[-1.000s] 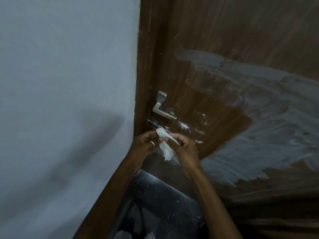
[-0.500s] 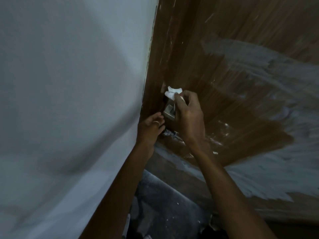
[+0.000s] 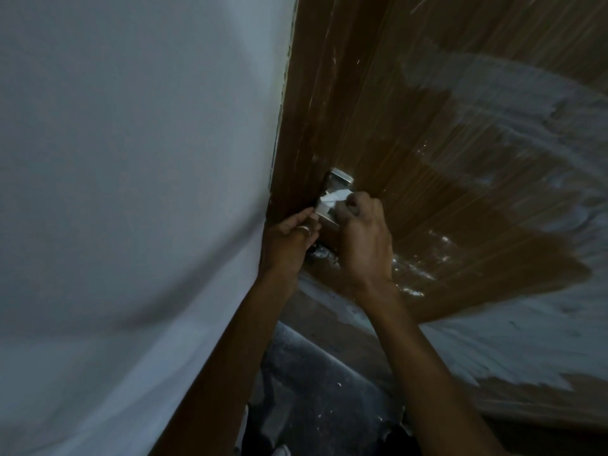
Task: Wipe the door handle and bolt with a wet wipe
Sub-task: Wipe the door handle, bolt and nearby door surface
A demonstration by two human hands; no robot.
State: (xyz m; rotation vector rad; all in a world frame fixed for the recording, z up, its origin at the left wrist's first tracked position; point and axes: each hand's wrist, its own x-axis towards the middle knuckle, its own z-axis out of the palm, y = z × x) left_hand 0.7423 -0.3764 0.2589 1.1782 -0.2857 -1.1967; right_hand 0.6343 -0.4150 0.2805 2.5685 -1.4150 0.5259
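Head view shows your right hand (image 3: 362,238), pinching the wet wipe (image 3: 334,198), has risen from below the bolt (image 3: 320,255) onto the door handle (image 3: 325,216), left hand (image 3: 289,236) touching its end, grip unclear, so handle wiping has begun.

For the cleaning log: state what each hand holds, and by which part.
Right hand pinches the wet wipe by its bunched end, against the door handle. Left hand touches the handle's wall-side end; grip cannot be told.

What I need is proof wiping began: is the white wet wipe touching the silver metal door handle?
Touching. The head view shows the right hand pinching the white wet wipe directly against the silver metal door handle, with no gap.
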